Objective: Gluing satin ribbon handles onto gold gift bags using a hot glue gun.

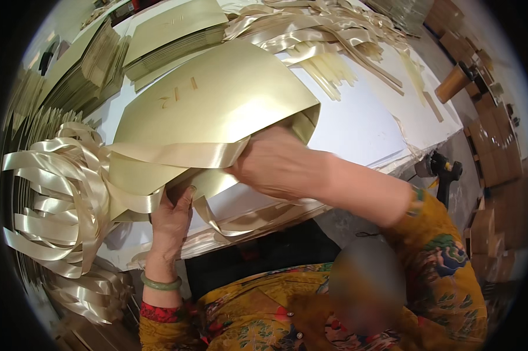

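Note:
A large gold paper gift bag (211, 101) lies on its side on the white table, its open mouth towards me. My right hand (277, 162) is at the mouth, blurred, with the fingers partly hidden inside the bag or behind its edge; a cream satin ribbon (180, 153) runs across to it. My left hand (174, 208) holds the near edge of the bag, thumb on top and fingers out of sight beneath. Another ribbon length (233, 230) hangs in a loop near the table's front edge.
Looped satin ribbons (66, 197) bulge at the left beside stacked gold bags (84, 66). Another stack (176, 35) stands at the back. More ribbons (316, 26) and pale strips (327, 74) lie at the back right. A black tool (446, 173) is beyond the table's right edge, cardboard boxes (496, 149) farther right.

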The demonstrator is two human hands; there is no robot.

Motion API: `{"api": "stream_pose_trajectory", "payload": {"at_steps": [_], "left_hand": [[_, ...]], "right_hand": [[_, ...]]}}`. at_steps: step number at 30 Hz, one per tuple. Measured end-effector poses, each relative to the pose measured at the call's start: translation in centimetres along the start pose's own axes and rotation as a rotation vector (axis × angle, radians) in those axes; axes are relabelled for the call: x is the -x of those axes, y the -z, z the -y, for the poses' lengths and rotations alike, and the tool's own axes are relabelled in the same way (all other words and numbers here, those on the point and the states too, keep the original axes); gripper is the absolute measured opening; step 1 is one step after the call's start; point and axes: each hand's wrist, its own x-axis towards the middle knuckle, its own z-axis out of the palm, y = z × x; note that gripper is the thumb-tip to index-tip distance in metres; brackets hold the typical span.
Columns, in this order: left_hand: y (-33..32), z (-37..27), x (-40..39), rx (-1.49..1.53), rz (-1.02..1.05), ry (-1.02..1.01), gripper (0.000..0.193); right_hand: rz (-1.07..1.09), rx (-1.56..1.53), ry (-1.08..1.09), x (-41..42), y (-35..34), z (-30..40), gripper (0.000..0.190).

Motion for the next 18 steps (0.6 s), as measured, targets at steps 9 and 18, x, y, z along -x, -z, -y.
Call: {"api": "stream_pose_trajectory", "payload": {"at_steps": [9,18], "left_hand": [[0.7,-0.9,0.7,0.067,-0.051,0.278,0.031],[1.2,0.8,1.0,-0.31,-0.041,-0.134,0.025]], "right_hand": [[0.208,-0.466,-0.079,-4.6,-4.8,-2.9,0.037],[0.217,-0.442,-0.048,-8.2,-8.4,0.4,0.036]]}}
